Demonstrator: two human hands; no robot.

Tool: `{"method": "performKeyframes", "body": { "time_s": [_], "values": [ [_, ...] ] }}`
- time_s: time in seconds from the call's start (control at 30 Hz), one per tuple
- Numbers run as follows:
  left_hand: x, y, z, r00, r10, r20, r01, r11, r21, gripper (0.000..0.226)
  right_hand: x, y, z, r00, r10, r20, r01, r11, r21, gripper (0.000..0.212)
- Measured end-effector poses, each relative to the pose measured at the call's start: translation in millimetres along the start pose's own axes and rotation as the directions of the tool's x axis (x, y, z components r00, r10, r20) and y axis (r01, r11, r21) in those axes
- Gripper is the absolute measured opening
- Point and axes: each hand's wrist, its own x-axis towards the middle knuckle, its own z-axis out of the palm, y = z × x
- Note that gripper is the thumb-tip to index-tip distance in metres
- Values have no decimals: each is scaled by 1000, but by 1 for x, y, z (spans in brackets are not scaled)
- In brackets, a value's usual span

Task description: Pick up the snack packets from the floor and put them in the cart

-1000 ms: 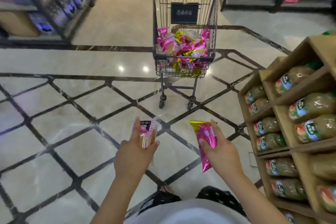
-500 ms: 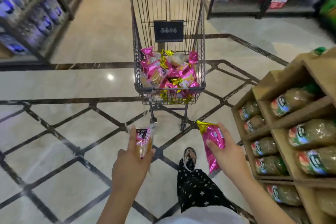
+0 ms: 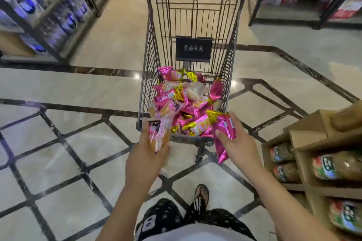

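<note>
The cart (image 3: 150, 49) stands just far of both hands, its near rim right at the fingertips, so the coming move is a short push forward and a let-go. The left hand (image 3: 146, 160) has its fingers (image 3: 144, 136) wrapped round the lower half of a clear packet (image 3: 157, 133) with a pink label and a pale golden cake inside. The packet's long axis runs near to far, and its far end lies over the near left corner of the basket. The right hand (image 3: 240, 146) pinches a magenta foil packet (image 3: 224, 131), thumb across its face and fingers (image 3: 236, 123) behind. This one also lies near to far, tilted a little leftward; its gold crimped end pokes over the near right part of the rim and its tail hangs toward the floor (image 3: 58, 162). Neither hand looks clearly nearer; both seem about level at the rim, one to each side. Inside the basket a heap of packets (image 3: 186, 103) in pink and gold, with a few clear ones, already covers the bottom. Both held packets look light and crinkly, so they should drop easily. The tilted foil one, gripped at mid-length, may snag its tail on the rim. No packets show on the floor in view.
</note>
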Motion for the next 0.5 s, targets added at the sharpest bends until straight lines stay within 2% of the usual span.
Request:
{"method": "performKeyframes", "body": {
  "time_s": [0.1, 0.27, 0.4, 0.5],
  "values": [
    [41, 22, -18, 997, 19, -72, -22, 999, -35, 93, 37, -27, -14, 998, -47, -33, 47, 999, 14, 65],
    [135, 62, -28, 985, 134, -110, -120, 985, 122, 93, 109, -72, -28, 992, -101, -80, 95, 993, -74, 68],
    [213, 93, -11, 971, 222, -83, -207, 965, 159, 94, 165, -95, -26, 987, -134, -85, 122, 983, -136, 70],
    [265, 108, 9, 967, 250, -41, -241, 956, 165, 95, 211, -108, -19, 991, -98, -91, 81, 983, -167, 71]
  ]
}}
